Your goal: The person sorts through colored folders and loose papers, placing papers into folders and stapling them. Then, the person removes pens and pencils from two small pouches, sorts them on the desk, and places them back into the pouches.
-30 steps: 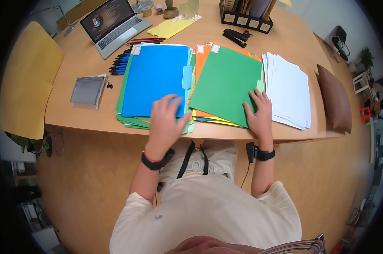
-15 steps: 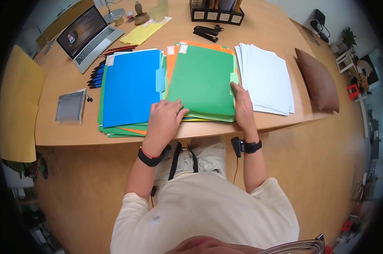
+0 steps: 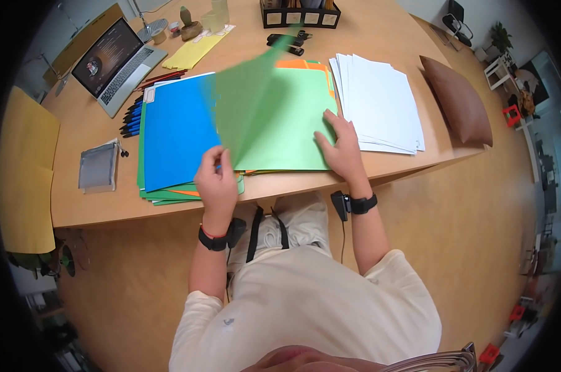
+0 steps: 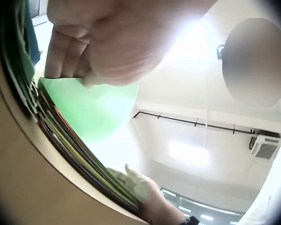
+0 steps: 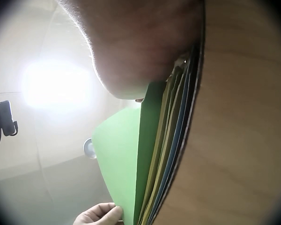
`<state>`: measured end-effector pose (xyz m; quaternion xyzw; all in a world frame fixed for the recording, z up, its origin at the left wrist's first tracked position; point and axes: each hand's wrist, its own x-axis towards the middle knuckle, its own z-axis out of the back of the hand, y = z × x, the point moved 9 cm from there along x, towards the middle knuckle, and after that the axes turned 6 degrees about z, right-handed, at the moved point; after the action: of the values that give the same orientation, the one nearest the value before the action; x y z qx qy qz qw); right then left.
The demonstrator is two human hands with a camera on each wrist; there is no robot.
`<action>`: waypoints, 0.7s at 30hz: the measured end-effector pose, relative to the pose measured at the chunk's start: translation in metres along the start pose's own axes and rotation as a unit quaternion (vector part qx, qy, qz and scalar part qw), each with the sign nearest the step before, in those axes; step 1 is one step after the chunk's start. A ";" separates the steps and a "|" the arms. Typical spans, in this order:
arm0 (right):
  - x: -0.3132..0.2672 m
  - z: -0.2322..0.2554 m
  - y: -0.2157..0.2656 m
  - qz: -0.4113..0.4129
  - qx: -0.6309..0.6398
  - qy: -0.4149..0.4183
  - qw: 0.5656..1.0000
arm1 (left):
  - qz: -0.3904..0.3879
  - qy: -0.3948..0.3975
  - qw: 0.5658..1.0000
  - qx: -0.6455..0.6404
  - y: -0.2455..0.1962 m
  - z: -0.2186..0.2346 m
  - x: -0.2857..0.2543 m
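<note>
A green file folder (image 3: 293, 118) lies on a stack of folders with its cover (image 3: 246, 93) raised and swung over to the left, its far part blurred. My left hand (image 3: 217, 184) pinches the near edge of that cover between thumb and fingers; the pinch shows in the right wrist view, where the left hand (image 5: 100, 214) is at the bottom. My right hand (image 3: 342, 152) rests with its fingers spread on the folder's pale green inside, near the right edge. A blue folder (image 3: 175, 136) tops the pile to the left, beside my left hand.
White paper sheets (image 3: 379, 105) lie to the right, with a brown cushion (image 3: 457, 102) beyond. Left are blue pens (image 3: 132, 118), a grey pouch (image 3: 97, 167) and a laptop (image 3: 122, 71). A black stapler (image 3: 287, 44) and black organizer (image 3: 302, 18) stand behind.
The green folder was closed and now its cover is lifted leftward by my left hand. My right hand has moved from the folder's right edge onto its inside. The camera view has shifted.
</note>
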<state>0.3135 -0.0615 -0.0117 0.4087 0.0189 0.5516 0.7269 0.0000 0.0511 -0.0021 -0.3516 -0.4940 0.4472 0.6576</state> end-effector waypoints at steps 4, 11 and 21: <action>0.000 -0.005 0.003 0.020 -0.053 0.025 0.998 | 0.066 -0.099 0.965 -0.235 0.014 0.016 -0.010; 0.000 -0.004 0.008 0.019 -0.066 0.036 0.997 | 0.194 0.098 0.976 0.000 0.036 0.001 0.005; 0.000 0.057 -0.020 0.038 -0.162 -0.073 0.983 | 0.173 0.082 0.982 0.004 0.045 0.010 -0.005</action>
<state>0.3560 -0.0952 0.0138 0.3250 -0.1392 0.5434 0.7613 -0.0212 0.0629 -0.0415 -0.4646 -0.3687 0.5259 0.6096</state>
